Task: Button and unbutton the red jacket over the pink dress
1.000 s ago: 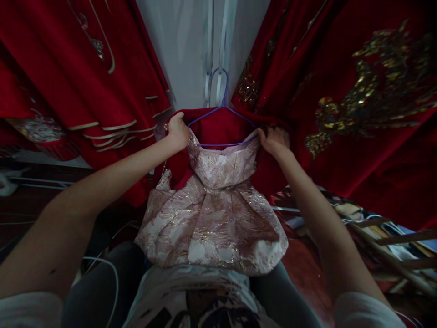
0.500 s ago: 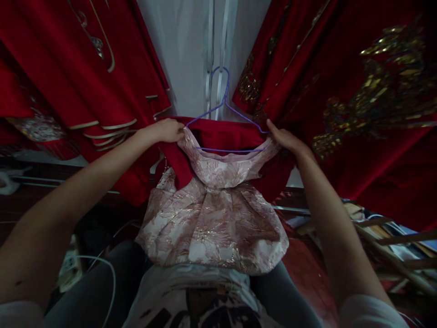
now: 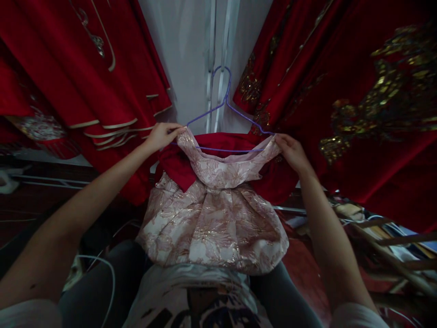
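Observation:
A small pale pink dress (image 3: 225, 228) with a shiny floral pattern lies over my lap, its neckline facing away from me. Inside the neckline sits a purple wire hanger (image 3: 218, 107), hook pointing away. My left hand (image 3: 164, 135) pinches the dress's left shoulder by the hanger's end. At the other shoulder, my right hand (image 3: 289, 148) pinches the fabric with thumb and fingers. Red cloth (image 3: 218, 140) lies behind the bodice and shows on both sides of it.
Red garments hang at left (image 3: 112, 91) and right (image 3: 344, 86), the right one with gold sequins. Between them stands a pale panel (image 3: 184, 50) with metal strips. A wooden rack (image 3: 399, 239) is at lower right. A white cable (image 3: 111, 273) loops by my left leg.
Both hands have shifted slightly at the shoulders, and the right one has come lower with its fingers now over the fabric. The red cloth behind has dropped a little.

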`<state>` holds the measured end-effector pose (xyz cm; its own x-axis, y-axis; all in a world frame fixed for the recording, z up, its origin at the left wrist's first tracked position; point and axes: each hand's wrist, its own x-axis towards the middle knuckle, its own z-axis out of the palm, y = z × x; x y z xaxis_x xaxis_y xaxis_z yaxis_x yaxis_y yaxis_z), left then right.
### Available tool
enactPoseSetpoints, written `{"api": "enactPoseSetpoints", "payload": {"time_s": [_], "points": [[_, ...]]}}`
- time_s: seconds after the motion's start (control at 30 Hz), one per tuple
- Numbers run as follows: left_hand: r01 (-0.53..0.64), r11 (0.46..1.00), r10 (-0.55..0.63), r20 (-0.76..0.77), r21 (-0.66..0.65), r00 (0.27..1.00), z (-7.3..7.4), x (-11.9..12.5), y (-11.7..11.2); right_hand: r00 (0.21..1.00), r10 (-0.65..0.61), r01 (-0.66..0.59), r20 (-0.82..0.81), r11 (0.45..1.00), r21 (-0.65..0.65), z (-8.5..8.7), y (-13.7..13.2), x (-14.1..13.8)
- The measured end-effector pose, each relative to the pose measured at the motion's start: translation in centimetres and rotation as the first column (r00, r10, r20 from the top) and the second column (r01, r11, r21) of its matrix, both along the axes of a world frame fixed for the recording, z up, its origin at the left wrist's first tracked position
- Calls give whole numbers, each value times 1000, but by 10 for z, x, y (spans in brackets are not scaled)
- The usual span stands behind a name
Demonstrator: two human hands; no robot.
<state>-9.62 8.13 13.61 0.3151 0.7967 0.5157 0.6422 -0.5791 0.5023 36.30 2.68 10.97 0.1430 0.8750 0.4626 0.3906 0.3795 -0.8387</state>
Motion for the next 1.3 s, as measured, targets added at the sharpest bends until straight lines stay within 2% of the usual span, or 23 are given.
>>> {"api": "enactPoseSetpoints", "payload": {"time_s": [0.1, 0.23, 0.3, 0.37, 0.43, 0.53, 0.57, 0.63, 0.7, 0.77, 0.87, 0.93, 1.0, 1.13, 1.23, 1.3], "points": [[-122, 991, 120, 49, 48, 992, -5, 3, -5, 999, -36, 33, 38, 997, 73, -5, -4, 0], [-243, 966, 238, 64, 90, 969, -7, 2, -12, 993, -114, 112, 6, 983, 145, -17, -8, 2], [-284, 953, 283, 23, 104, 959, -12, -5, -14, 989, -142, 146, -39, 983, 114, -31, -16, 8], [-315, 946, 321, -77, 78, 944, -22, -16, -17, 988, -143, 144, -57, 989, 17, -51, -28, 14], [-309, 951, 304, -219, 8, 927, -36, -25, -22, 992, -127, 125, -15, 988, -85, -72, -43, 17], [-188, 978, 151, -328, -85, 933, -51, -22, -36, 999, -27, 33, 36, 983, -183, -89, -62, 5], [-126, 988, 91, -323, -89, 942, -53, -15, -42, 998, 36, -25, 48, 977, -212, -89, -67, -4], [1, 999, -16, -290, -50, 957, -50, 8, -52, 977, 181, -151, 109, 959, -240, -78, -76, -28], [159, 987, -145, -264, 30, 953, -44, 38, -57, 916, 262, -206, 304, 957, -204, -56, -83, -55], [243, 961, -204, -250, 134, 946, -39, 67, -53, 851, 260, -224, 456, 965, -133, -30, -88, -79], [300, 929, -234, -282, 217, 930, -41, 100, -38, 817, 121, -175, 563, 984, 44, 3, -83, -96], [312, 924, -239, -303, 221, 923, -47, 111, -31, 813, 17, -131, 582, 979, 154, 15, -72, -91], [304, 926, -226, -318, 225, 921, -55, 114, -32, 800, -106, -52, 590, 968, 244, 18, -56, -74], [244, 927, -156, -298, 284, 942, -61, 105, -53, 714, -388, 187, 583, 908, 376, 8, -28, -23], [232, 922, -133, -309, 309, 942, -58, 96, -69, 627, -449, 248, 636, 890, 383, -2, -21, 7], [231, 922, -128, -320, 310, 939, -55, 94, -74, 592, -458, 258, 663, 887, 382, -4, -22, 17]]}}
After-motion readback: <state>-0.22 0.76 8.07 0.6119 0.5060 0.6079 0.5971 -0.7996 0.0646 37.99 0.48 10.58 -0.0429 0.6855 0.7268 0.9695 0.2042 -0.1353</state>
